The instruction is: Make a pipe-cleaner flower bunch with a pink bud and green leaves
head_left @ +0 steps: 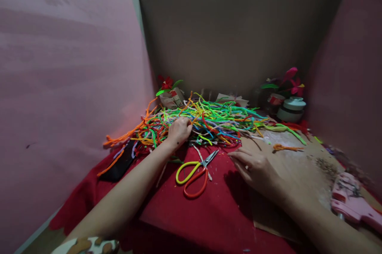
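A big tangled heap of fuzzy pipe cleaners (221, 112) in many colours lies at the back of the table. My left hand (179, 129) reaches into its near side, fingers curled together around an orange-yellow pipe cleaner (195, 118); the fingertips are partly hidden. Low over the table, to the right, is my right hand (252, 164), its fingers stretched out toward the left with nothing visible in them. Between the hands lie scissors (195, 174) with one yellow and one red handle, blades slightly apart and pointing away to the right.
Red cloth (221, 210) covers the table, with cardboard (298, 166) on the right. An orange twisted piece (286, 148) rests there. A pink glue gun (349, 198) is at far right, a dark phone-like slab (119, 164) at left. Behind stand a lidded jar (291, 110) and a red flower (166, 83).
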